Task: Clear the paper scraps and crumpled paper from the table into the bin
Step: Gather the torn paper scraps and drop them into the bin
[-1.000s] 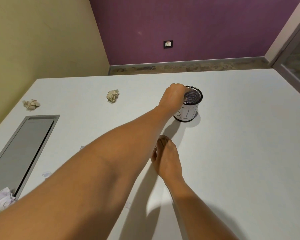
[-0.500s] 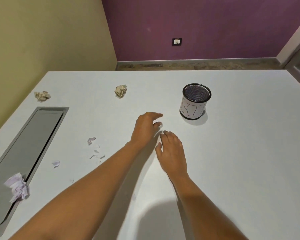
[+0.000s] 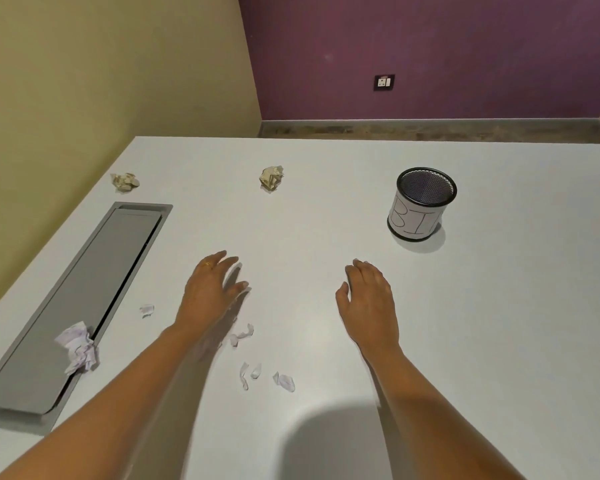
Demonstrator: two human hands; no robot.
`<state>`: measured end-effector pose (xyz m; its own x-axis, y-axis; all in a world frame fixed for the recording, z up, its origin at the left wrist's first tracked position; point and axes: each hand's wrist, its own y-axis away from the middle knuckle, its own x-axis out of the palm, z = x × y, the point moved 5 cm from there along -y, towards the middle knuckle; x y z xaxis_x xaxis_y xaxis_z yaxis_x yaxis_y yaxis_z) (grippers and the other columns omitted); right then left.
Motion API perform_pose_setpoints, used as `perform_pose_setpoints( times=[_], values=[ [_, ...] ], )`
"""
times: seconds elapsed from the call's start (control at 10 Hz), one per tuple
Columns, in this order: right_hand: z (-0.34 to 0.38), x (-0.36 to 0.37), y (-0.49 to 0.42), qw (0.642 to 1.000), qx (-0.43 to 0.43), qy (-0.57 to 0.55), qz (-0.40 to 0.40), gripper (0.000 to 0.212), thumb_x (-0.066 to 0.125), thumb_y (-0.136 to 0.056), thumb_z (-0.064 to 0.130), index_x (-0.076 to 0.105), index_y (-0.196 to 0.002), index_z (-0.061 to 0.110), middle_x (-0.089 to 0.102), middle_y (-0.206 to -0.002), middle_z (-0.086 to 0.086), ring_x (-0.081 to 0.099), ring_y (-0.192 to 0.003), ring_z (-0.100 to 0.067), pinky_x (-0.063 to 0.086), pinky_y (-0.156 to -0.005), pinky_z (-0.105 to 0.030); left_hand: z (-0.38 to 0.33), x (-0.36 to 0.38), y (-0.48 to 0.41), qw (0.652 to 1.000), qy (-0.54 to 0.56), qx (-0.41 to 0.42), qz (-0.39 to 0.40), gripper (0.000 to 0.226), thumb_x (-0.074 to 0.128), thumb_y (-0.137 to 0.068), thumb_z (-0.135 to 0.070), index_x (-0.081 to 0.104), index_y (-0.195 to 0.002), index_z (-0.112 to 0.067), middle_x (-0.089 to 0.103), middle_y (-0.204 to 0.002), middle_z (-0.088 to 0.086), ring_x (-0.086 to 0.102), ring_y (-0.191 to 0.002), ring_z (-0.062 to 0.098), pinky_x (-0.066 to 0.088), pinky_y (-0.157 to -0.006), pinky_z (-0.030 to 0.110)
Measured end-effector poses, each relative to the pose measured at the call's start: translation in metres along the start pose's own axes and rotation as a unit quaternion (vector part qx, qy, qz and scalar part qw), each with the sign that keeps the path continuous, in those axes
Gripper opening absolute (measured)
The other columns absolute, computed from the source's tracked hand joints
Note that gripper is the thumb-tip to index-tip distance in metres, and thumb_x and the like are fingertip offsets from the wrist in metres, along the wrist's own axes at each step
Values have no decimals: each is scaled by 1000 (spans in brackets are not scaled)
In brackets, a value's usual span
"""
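Note:
A small black mesh bin (image 3: 423,202) with a white "BIN" label stands upright at the far right of the white table (image 3: 499,323). My left hand (image 3: 210,292) hovers open over the table's middle, fingers spread. Palm down and empty, my right hand (image 3: 369,299) lies open just short of the bin. Several small white scraps (image 3: 253,372) lie between my forearms, one more scrap (image 3: 147,310) to the left. A beige crumpled ball (image 3: 271,177) sits far centre, another beige ball (image 3: 125,181) far left. A white-purple crumpled paper (image 3: 78,346) rests on the grey panel.
A long grey recessed cable panel (image 3: 84,289) is set into the table's left side. The table's far edge meets a yellow wall on the left and a purple wall with a socket (image 3: 384,82) behind.
My left hand pulled back from over the bin to the table's middle, left of where it was. The view shifted left, and my two hands moved apart.

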<state>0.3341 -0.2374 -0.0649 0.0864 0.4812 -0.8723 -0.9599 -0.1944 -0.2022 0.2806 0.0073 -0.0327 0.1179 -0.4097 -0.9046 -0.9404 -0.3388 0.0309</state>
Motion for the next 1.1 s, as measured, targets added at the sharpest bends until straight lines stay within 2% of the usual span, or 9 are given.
perform_pose_setpoints(
  times=[0.2, 0.3, 0.5, 0.6, 0.7, 0.9, 1.0, 1.1],
  values=[
    [-1, 0, 0, 1000, 2, 0, 2, 30, 53, -88, 9, 60, -116, 2, 59, -128, -15, 52, -124, -29, 41, -104, -41, 31, -4, 6, 994, -14, 9, 109, 59, 63, -84, -35, 42, -136, -16, 34, -149, 7, 24, -141, 23, 23, -113, 40],
    [-1, 0, 0, 1000, 2, -4, 1, 30, 53, -87, 9, 60, -115, 1, 59, -128, -15, 52, -123, -30, 41, -103, -41, 34, -5, 7, 992, -28, 31, 115, 54, 65, -83, -32, 48, -132, -17, 40, -145, 7, 34, -135, 23, 30, -108, 37],
    [-1, 0, 0, 1000, 1, -1, 1, 30, 52, -88, 9, 60, -116, 2, 59, -129, -14, 51, -124, -29, 41, -104, -41, 29, -6, 8, 996, -49, 55, 46, 25, 63, -85, -19, 68, -110, -16, 60, -124, 8, 54, -114, 25, 39, -89, 29],
    [-1, -1, 0, 1000, -1, 2, 0, 30, 53, -88, 9, 60, -115, 2, 59, -128, -15, 52, -123, -29, 41, -103, -41, 25, -4, 7, 998, -36, 43, 16, 18, 64, -84, -12, 72, -101, -12, 65, -114, 8, 59, -105, 25, 42, -85, 27],
    [0, -1, 0, 1000, -2, 3, 2, 30, 52, -88, 9, 60, -116, 1, 59, -128, -15, 52, -124, -29, 41, -104, -41, 20, -2, 7, 999, -11, 38, -5, 16, 64, -83, -4, 73, -96, -5, 69, -105, 13, 64, -97, 28, 43, -83, 25],
    [1, -3, 0, 1000, -2, -1, -13, 28, 56, -85, 7, 62, -112, 0, 62, -123, -16, 56, -119, -30, 44, -100, -41, 11, -1, 6, 999, -27, 25, -17, 17, 59, -85, -2, 72, -96, -2, 70, -107, 15, 64, -99, 30, 45, -88, 32],
    [1, -4, 0, 1000, -6, -1, -14, 29, 57, -84, 7, 62, -112, 0, 63, -123, -16, 56, -119, -30, 45, -100, -41, 7, 0, 4, 999, -41, 7, -20, 18, 58, -85, -2, 73, -95, -4, 71, -105, 14, 65, -98, 29, 46, -85, 32],
    [1, -4, 0, 1000, -6, -4, -8, 30, 55, -86, 8, 61, -114, 1, 61, -125, -15, 54, -121, -29, 44, -102, -41, -3, 0, -1, 999, -50, 0, -8, 18, 57, -83, 0, 74, -83, -4, 73, -92, 16, 65, -88, 32, 47, -77, 33]
  ],
)
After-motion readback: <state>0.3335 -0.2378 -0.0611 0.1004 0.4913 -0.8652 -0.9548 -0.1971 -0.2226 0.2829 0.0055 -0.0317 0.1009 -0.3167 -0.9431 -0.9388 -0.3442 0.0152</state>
